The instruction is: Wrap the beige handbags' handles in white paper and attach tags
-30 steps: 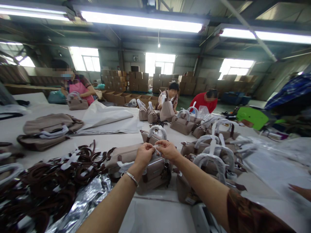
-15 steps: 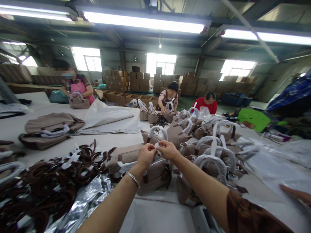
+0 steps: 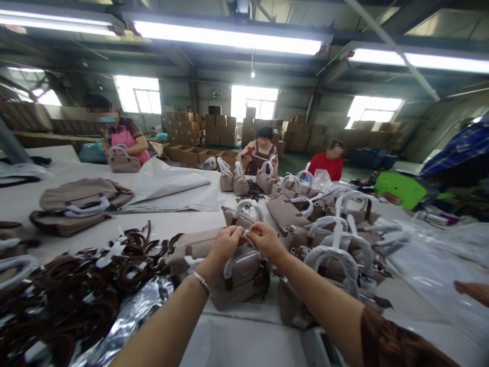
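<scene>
My left hand [image 3: 226,243] and my right hand [image 3: 268,240] meet fingertip to fingertip above a taupe handbag [image 3: 242,275]. Both are closed in a pinch on a small piece of white wrapping [image 3: 246,233], mostly covered by the fingers. Whether this piece is part of the handle's wrap I cannot tell. The bag stands upright between my forearms, with a white-wrapped handle [image 3: 228,267] and dark brown tabs. Another taupe bag [image 3: 198,242] lies directly behind it on the left.
Coiled brown straps [image 3: 76,285] and silver foil [image 3: 132,316] lie at left. Several wrapped handbags [image 3: 332,255] crowd the right, beside clear plastic sheets [image 3: 431,270]. Co-workers sit or stand across the table; another person's hand [image 3: 471,291] reaches in from the right edge.
My pinched fingers have shifted slightly, and less white wrapping shows between them. Across the table, the middle co-worker has straightened up and a bag near them has moved. The hand at right has moved.
</scene>
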Tool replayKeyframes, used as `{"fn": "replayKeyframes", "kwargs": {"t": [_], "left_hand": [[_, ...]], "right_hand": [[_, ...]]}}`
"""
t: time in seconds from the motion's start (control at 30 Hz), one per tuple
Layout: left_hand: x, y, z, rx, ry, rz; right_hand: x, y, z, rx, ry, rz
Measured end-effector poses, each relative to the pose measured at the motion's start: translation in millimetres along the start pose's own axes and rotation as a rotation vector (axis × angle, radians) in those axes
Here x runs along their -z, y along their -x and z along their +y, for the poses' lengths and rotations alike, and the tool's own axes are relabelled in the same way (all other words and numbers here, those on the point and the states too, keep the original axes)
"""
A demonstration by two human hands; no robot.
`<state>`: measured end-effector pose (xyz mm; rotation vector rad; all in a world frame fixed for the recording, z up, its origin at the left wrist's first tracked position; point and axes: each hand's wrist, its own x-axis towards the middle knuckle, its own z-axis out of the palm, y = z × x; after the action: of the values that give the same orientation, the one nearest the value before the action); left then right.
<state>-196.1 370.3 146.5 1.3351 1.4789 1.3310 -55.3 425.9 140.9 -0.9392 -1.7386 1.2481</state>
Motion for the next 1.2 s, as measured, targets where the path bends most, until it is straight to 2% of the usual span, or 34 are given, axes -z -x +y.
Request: {"fn": "replayKeyframes", "kwargs": {"t": [0.13,0.2,0.27,0.37,0.43,0.53,0.6,0.67,0.77,0.83,0.93,1.0,1.1,1.2], "left_hand": [[7,-11,4,0.051,-0.029,-0.112],[9,-13,9,0.05,-0.086,-0.122],[10,-13,16,0.012,-0.167,-0.084],[9,-15,29,-0.101,-0.325,0.028],[10,-18,38,-0.166,-0.426,0.091],[14,-29,46,-0.211,-0.533,0.161],[18,-36,46,-0.221,-0.576,0.194],[20,-40,44,-0.231,-0.6,0.198],[18,-40,44,-0.253,-0.618,0.163],[14,-40,45,-0.258,-0.635,0.148],[9,-44,48,-0.238,-0.668,0.187],[7,-48,47,-0.209,-0.681,0.235],[10,-46,43,-0.156,-0.685,0.269],[19,-19,39,-0.182,-0.638,0.257]], "right_hand": [[-2,0,0,0.039,0.067,0.027],[-2,0,0,0.05,0.095,0.035],[0,0,-3,0.093,0.169,0.051],[6,-3,-11,0.276,0.328,0.067],[12,-5,-15,0.401,0.414,0.004],[23,-8,-15,0.48,0.497,-0.191],[30,-9,-13,0.484,0.484,-0.293],[36,-10,-11,0.439,0.417,-0.34],[39,-13,-13,0.319,0.321,-0.28],[36,-14,-14,0.273,0.309,-0.286],[29,-16,-13,0.302,0.368,-0.413],[28,-13,-11,0.338,0.411,-0.448],[36,-1,-13,0.358,0.469,-0.413],[58,30,-21,0.346,0.488,-0.296]]}}
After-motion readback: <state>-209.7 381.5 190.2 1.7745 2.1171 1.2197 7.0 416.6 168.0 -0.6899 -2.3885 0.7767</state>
